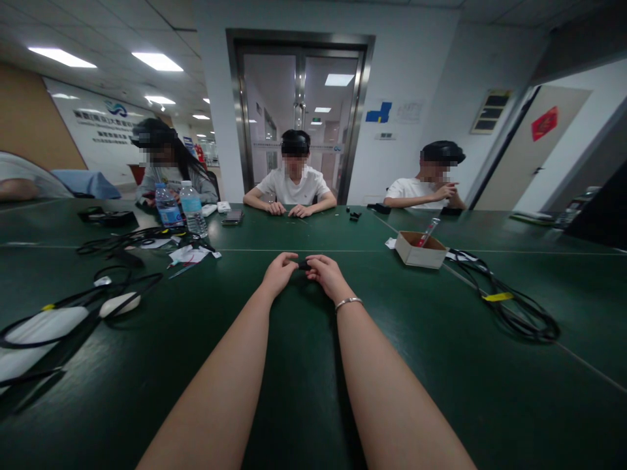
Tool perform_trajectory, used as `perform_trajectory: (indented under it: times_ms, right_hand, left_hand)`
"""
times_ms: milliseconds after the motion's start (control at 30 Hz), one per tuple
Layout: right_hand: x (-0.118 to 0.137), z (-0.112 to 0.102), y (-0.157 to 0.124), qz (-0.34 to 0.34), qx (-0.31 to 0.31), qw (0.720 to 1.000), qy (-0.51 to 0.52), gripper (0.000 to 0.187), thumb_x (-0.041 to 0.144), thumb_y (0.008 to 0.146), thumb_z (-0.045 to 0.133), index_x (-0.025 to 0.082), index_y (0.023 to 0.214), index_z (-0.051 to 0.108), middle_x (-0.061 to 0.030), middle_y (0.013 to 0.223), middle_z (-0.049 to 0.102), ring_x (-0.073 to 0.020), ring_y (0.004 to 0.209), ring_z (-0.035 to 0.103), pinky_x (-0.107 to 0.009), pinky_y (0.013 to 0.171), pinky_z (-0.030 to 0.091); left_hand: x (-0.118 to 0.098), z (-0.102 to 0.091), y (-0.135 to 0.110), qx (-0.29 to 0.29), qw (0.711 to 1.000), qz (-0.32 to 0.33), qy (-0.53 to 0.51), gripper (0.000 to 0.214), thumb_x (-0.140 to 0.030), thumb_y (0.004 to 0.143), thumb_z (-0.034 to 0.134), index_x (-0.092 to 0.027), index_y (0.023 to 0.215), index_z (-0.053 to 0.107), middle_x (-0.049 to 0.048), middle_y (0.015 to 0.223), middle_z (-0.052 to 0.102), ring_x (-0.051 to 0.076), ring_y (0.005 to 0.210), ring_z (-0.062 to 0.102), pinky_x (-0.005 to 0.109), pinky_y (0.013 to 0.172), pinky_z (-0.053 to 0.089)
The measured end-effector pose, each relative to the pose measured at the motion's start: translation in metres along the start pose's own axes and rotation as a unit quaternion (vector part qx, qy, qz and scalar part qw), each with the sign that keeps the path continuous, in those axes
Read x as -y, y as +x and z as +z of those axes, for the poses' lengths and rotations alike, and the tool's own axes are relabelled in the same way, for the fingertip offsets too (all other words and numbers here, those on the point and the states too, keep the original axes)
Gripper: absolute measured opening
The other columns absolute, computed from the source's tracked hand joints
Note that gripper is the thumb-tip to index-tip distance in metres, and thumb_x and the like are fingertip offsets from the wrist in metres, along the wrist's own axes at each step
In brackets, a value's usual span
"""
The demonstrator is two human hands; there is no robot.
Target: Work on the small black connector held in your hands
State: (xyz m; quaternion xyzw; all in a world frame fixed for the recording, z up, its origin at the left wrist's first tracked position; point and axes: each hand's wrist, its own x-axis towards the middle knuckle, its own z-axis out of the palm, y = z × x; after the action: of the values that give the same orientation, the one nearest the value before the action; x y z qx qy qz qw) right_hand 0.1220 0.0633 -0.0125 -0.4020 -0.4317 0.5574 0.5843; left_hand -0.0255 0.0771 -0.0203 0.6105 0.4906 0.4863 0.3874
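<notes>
Both my forearms stretch out over the dark green table. My left hand and my right hand meet at the table's middle, fingers curled. Between their fingertips sits a small black part, pinched from both sides. A silver bracelet circles my right wrist. The hands rest on or just above the tabletop; I cannot tell which.
A small cardboard box with a red-tipped tool stands to the right, beside a coiled black cable. Left lie black cables, white pads, papers and two water bottles. Three people sit across the table; small black parts lie near them.
</notes>
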Motion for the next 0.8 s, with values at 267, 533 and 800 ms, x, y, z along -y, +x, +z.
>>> perform_trajectory:
  times_ms: [267,533,800]
  right_hand:
    - [0.001,0.001,-0.001,0.001,-0.015,1.0,-0.004,0.006,0.007,0.075,0.059,0.012,0.078,0.062,-0.0008,0.058,0.058,-0.0095,0.049,0.056,-0.015,0.041,0.047]
    - [0.0,-0.001,0.001,-0.009,-0.004,1.0,-0.006,0.014,0.024,0.074,0.069,0.014,0.073,0.058,0.0011,0.052,0.055,-0.0071,0.041,0.049,-0.012,0.035,0.038]
    - [0.001,0.001,-0.001,-0.017,0.004,0.998,-0.056,0.017,0.03,0.082,0.058,0.013,0.082,0.06,0.0033,0.046,0.052,-0.0068,0.033,0.043,-0.013,0.03,0.031]
  left_hand:
    - [0.004,0.0,0.001,0.027,0.999,0.039,-0.006,0.028,-0.031,0.078,0.055,-0.015,0.099,0.064,0.0022,0.07,0.06,0.013,0.065,0.055,0.023,0.059,0.04]
    - [-0.004,-0.001,-0.006,-0.014,0.997,0.077,-0.006,0.026,-0.018,0.069,0.063,-0.016,0.094,0.065,0.0055,0.09,0.063,0.014,0.075,0.057,0.029,0.074,0.046]
    - [-0.007,0.0,-0.005,-0.009,0.997,0.069,-0.044,0.019,-0.027,0.067,0.068,-0.014,0.082,0.065,0.0068,0.084,0.066,0.017,0.078,0.06,0.031,0.076,0.046]
